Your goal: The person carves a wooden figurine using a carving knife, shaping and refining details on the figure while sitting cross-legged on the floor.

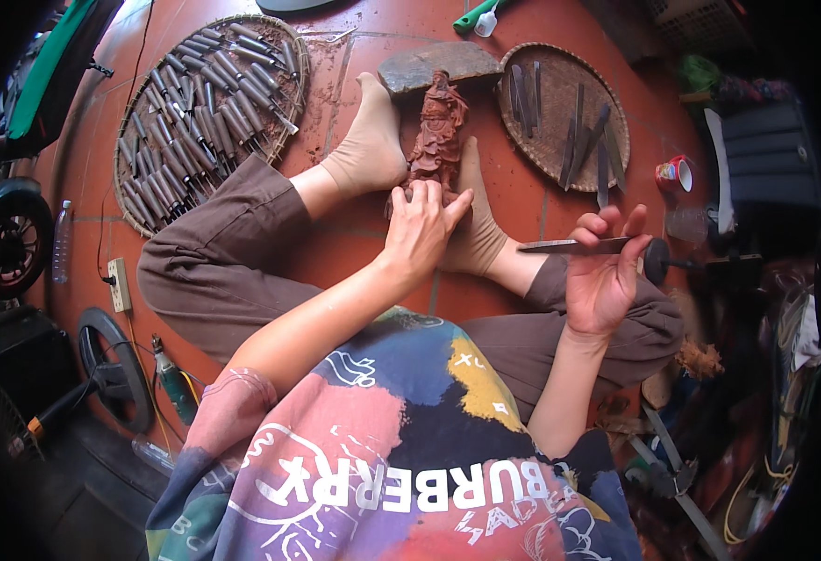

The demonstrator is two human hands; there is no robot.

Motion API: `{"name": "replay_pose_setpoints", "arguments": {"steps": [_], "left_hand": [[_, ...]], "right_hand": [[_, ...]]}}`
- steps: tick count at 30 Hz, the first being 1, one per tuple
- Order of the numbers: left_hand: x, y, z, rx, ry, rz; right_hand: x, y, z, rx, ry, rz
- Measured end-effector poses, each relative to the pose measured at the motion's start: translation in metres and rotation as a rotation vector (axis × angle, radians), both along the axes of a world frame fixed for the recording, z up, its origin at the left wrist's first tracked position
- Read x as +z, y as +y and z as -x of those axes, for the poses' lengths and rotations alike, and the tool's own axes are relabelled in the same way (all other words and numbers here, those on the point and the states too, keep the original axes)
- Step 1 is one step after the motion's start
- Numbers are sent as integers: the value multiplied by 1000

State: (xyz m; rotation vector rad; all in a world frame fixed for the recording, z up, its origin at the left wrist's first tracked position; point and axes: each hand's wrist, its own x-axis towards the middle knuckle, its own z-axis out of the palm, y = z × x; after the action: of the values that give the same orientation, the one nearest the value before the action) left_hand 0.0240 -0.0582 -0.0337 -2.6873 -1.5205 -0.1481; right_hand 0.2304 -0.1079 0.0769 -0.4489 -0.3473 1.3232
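A reddish-brown carved wooden figurine point(438, 131) stands between my feet, its top against a thick wooden block point(440, 67). My left hand point(420, 226) is closed over the base of the figurine, which its fingers partly hide. Off to the right, my right hand point(605, 280) is raised above my knee and pinches a thin, dark flat file point(564, 247) between thumb and fingers. The file's free end points left toward the figurine, without touching it.
At left, a round woven basket point(300, 56) holds many wood-handled carving chisels. Another woven tray point(578, 70) carries several flat files. A red-and-white cup point(674, 175) lies right. A green power tool point(175, 383), a power strip point(119, 283) and a bottle point(62, 243) are on the left.
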Motion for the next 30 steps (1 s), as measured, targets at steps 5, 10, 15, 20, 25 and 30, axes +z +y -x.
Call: {"name": "replay_pose_setpoints", "arguments": {"steps": [5, 10, 15, 20, 25, 30], "left_hand": [[5, 5, 13, -27, -151, 8], [12, 5, 20, 1, -138, 90], [16, 11, 20, 1, -240, 218], [18, 17, 23, 3, -355, 373], [33, 37, 37, 36, -682, 567], [20, 41, 40, 4, -825, 527]], "right_hand": [[-25, 26, 3, 127, 136, -114], [-29, 54, 20, -89, 166, 396], [-75, 63, -2, 358, 209, 169], [-83, 74, 12, 158, -52, 509], [-86, 91, 19, 243, -344, 366], [-77, 102, 21, 260, -567, 300]]}}
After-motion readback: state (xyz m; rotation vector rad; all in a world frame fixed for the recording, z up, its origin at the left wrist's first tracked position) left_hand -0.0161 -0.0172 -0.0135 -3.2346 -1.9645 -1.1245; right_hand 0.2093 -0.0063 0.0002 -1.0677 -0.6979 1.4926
